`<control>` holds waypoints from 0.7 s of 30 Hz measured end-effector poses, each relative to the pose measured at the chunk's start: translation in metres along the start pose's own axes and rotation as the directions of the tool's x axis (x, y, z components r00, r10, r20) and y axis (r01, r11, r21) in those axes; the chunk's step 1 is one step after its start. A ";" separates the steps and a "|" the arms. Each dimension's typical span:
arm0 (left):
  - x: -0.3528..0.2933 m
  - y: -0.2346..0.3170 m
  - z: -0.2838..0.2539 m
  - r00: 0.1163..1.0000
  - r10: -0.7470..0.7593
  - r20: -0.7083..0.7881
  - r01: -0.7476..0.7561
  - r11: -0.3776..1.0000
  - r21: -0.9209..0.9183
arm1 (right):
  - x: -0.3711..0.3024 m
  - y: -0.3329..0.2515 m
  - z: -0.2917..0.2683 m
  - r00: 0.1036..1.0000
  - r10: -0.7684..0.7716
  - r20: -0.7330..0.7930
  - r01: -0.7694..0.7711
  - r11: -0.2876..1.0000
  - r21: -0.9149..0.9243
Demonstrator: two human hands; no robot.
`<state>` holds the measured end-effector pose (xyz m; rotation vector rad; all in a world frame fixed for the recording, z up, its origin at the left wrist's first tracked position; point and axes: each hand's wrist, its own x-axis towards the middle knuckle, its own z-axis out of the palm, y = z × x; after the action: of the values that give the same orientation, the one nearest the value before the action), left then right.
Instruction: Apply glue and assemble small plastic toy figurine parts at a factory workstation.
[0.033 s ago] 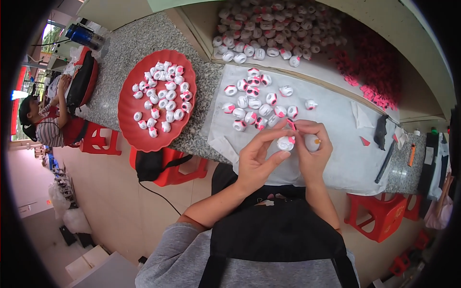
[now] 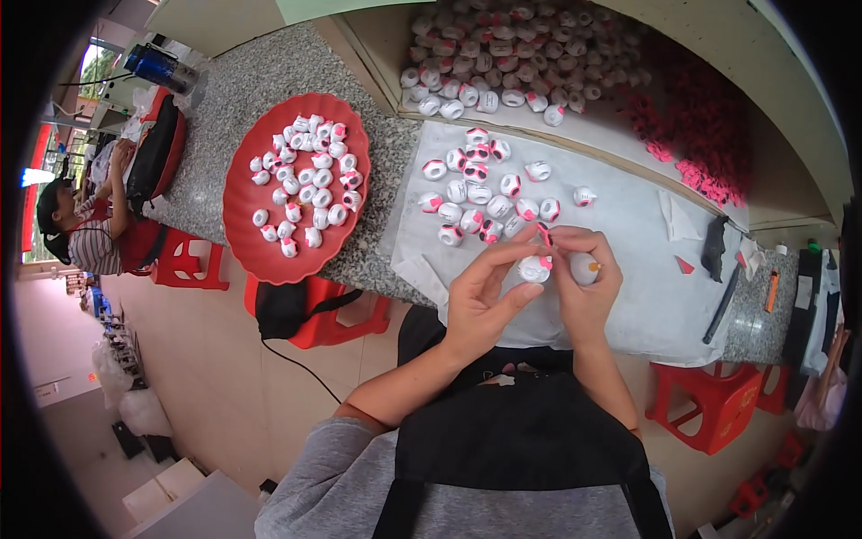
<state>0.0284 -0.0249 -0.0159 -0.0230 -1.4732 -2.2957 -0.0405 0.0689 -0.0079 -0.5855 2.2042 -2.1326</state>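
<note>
My left hand (image 2: pixel 480 301) is closed round a small white figurine head (image 2: pixel 534 269) with a pink bow, held between thumb and fingers. The fingertips of my right hand (image 2: pixel 588 301) meet those of the left at a small pink-and-dark piece (image 2: pixel 544 235), which looks like tiny sunglasses. Tucked in the right palm is a small whitish squeeze bottle (image 2: pixel 584 269) with a yellowish tip. Just beyond both hands, several white heads (image 2: pixel 498 207) lie on a white sheet (image 2: pixel 628 296); some wear pink glasses with dark lenses.
A red scalloped tray (image 2: pixel 242 220) with more heads stands at left. Behind is a shelf with piled heads (image 2: pixel 512 54) and pink pieces (image 2: pixel 709 175). Dark strips (image 2: pixel 714 247) and an orange pen-like thing (image 2: pixel 771 292) lie at right. Another person (image 2: pixel 85 225) sits far left.
</note>
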 end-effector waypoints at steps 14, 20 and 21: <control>-0.006 0.004 -0.008 0.991 -0.133 0.003 0.132 0.980 -0.149 | 0.006 -0.014 -0.018 0.931 0.303 0.204 -0.329 0.938 0.112; -0.005 0.009 -0.009 0.996 -0.041 -0.075 0.049 0.993 0.104 | -0.004 -0.021 -0.039 0.892 0.402 0.208 -0.451 0.832 0.324; -0.004 0.009 -0.009 0.999 0.009 -0.034 -0.001 0.979 0.203 | -0.006 -0.024 -0.037 0.883 0.400 0.246 -0.467 0.804 0.367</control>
<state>0.0372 -0.0351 -0.0131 0.0717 -1.6797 -2.1194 -0.0387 0.1064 0.0168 -0.1819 1.5298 -2.1118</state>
